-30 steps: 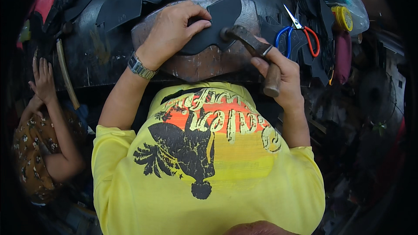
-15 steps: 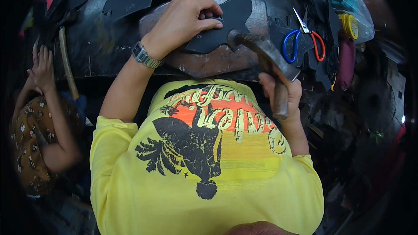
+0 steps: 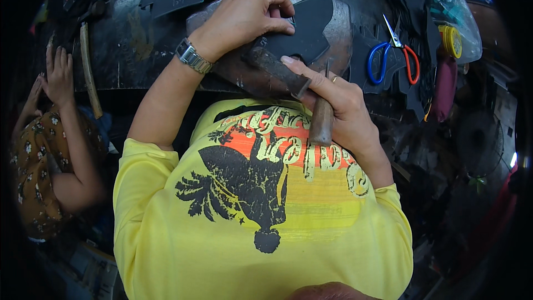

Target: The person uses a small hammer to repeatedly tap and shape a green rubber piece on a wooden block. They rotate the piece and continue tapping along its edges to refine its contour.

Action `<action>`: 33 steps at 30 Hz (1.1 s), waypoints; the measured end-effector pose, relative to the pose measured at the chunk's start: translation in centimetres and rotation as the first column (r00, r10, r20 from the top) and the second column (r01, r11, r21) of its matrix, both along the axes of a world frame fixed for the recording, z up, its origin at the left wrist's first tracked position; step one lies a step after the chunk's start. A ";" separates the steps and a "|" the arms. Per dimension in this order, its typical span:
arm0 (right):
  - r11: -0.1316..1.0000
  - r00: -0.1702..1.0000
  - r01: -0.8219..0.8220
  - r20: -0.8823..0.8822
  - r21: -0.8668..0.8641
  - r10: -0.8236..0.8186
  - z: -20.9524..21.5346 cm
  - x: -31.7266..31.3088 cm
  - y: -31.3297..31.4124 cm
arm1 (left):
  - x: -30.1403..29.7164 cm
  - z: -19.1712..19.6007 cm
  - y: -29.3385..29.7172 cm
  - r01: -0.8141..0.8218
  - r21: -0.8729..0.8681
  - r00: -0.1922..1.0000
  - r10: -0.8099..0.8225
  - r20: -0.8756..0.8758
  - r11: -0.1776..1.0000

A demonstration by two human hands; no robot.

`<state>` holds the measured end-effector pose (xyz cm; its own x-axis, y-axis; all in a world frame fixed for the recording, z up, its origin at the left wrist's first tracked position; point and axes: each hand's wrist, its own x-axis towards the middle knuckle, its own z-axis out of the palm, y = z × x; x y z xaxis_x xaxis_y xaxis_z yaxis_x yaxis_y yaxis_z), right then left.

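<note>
Right hand (image 3: 341,108) clenched round the wooden handle of a hammer (image 3: 297,86), head lying low near the block. Left hand (image 3: 247,16) pinches a dark cut sheet (image 3: 311,28), fingertips pressing it flat on a rounded metal block (image 3: 338,36) at the bench (image 3: 133,50). Sheet lies on top of the block, touching it. Judgement: to strike well, keep the fingertips clear of the hammer face, hold the sheet taut, and land blows square. Scissors (image 3: 391,58) with blue and red handles lie right of the block; a yellow roll (image 3: 451,41) beyond. A second person's hands (image 3: 55,75) rest at the bench's left edge
</note>
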<state>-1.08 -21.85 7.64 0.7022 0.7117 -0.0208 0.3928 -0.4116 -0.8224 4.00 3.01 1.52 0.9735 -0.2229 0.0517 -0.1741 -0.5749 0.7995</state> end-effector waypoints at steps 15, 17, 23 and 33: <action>0.811 0.833 0.538 0.005 0.229 -0.553 -1.3 0.6 -6.5 | -0.7 -0.8 -0.2 0.075 0.173 0.964 -0.116 0.240 0.982; 0.818 0.828 0.550 0.019 0.167 -0.561 -2.2 0.6 -6.3 | -0.8 -0.8 -0.5 0.073 0.177 0.964 -0.114 0.239 0.982; 0.921 0.917 0.389 0.105 -0.010 -0.385 -2.8 2.4 -5.5 | -1.7 -0.6 -0.8 0.051 0.162 0.962 -0.092 0.255 0.985; 0.772 0.855 0.500 -0.080 0.392 -0.513 -0.6 2.7 -3.8 | -5.3 -0.3 -2.4 -0.017 0.152 0.959 -0.027 0.283 0.988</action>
<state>1.65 -25.60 7.03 0.9589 0.1969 0.2043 0.2450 -0.2109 -0.9463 -1.35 0.62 1.22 0.9225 -0.2542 0.2907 -0.3839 -0.6839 0.6203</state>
